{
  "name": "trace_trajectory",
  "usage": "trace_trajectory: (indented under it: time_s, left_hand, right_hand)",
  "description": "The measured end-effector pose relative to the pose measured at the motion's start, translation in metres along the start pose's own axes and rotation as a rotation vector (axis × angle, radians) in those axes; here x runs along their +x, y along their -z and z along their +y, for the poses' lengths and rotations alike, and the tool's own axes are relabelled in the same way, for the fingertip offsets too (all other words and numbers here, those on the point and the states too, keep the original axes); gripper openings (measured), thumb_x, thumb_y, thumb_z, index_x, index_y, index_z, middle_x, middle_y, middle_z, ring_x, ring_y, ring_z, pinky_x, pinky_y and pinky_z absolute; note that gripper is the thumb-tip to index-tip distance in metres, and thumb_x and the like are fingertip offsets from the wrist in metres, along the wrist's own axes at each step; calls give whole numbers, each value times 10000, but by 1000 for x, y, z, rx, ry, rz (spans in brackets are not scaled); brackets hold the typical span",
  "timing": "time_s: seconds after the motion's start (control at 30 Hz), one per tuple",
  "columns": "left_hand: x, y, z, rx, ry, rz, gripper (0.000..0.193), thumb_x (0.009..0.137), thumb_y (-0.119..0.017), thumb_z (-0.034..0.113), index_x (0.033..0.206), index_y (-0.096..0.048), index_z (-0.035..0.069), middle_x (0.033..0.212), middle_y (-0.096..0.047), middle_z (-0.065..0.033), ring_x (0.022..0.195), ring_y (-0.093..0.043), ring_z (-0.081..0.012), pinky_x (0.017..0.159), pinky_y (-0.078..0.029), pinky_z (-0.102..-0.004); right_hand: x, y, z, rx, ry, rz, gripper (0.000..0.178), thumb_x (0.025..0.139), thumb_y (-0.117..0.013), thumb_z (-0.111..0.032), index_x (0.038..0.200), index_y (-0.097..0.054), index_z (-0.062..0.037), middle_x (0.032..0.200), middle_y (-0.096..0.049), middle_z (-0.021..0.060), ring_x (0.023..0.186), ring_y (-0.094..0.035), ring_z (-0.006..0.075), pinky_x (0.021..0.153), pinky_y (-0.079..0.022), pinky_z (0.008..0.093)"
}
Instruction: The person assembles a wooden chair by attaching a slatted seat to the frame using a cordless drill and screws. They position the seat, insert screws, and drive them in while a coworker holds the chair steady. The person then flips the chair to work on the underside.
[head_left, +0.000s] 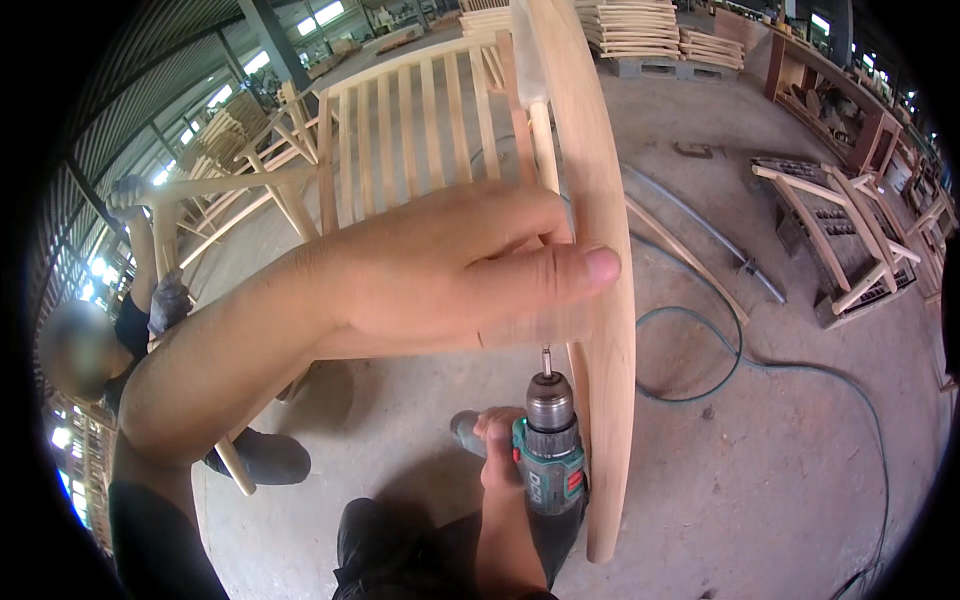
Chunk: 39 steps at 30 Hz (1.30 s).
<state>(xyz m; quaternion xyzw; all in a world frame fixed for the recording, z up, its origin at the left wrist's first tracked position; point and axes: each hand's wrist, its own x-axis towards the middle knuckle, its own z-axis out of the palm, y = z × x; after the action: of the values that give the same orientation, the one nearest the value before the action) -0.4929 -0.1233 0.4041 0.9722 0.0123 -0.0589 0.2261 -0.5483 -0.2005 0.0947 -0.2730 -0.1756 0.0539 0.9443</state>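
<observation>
Bare forearms, dark short sleeve, dark trousers

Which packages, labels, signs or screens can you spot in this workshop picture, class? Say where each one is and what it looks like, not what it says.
Label on the drill: a small pale patch with red on the green body, low in the middle, in the right hand.
No packages, signs or screens show; the left hand grips the bare wooden rail.
</observation>
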Motion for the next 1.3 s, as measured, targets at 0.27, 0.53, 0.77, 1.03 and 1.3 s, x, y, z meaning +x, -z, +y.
trace_trajectory:
  time_s: [0.27, 0.53, 0.77, 1.03, 1.3]
  left_hand:
    - [-5, 0, 2, -32, 3, -23, 430, 1086, -517, 411, 1078, -639, 0, 838, -602, -79, 778, -550, -176, 695, -426, -332]
    - [-6, 0, 1, -37, -42, -20, 448, 1088, -513, 427, 1073, -642, -2, 852, -609, -88, 803, -562, -182, 722, -448, -320]
    - [-5, -4, 2, -47, -104, -4, 431, 1094, -512, 404, 1063, -639, -6, 851, -616, -87, 794, -567, -186, 708, -453, -332]
    - [-8, -6, 2, -40, -71, 5, 450, 1095, -506, 423, 1058, -649, -1, 839, -612, -80, 781, -570, -176, 691, -452, -331]
    - [-7, -6, 3, -63, -79, 2, 451, 1091, -516, 430, 1035, -662, 7, 828, -604, -74, 767, -559, -160, 668, -447, -321]
  right_hand:
    - [2, 0, 5, -103, 85, -17, 151, 940, -687, -107, 868, -562, -63, 739, -604, 80, 680, -601, 196, 675, -536, 365]
    - [1, 3, 6, -66, 56, -43, 155, 957, -720, -148, 949, -576, -91, 841, -616, 48, 746, -602, 180, 719, -537, 368]
    - [2, 10, 9, -65, 83, -57, 117, 939, -711, -80, 963, -597, -73, 826, -627, 55, 734, -615, 184, 692, -542, 362]
    - [5, 3, 3, -83, 71, -34, 98, 935, -691, -46, 925, -596, -71, 804, -627, 64, 722, -618, 187, 681, -540, 357]
    - [7, 2, 7, -144, 80, -48, 118, 944, -696, -97, 924, -582, -72, 800, -638, 71, 736, -623, 184, 688, -542, 360]
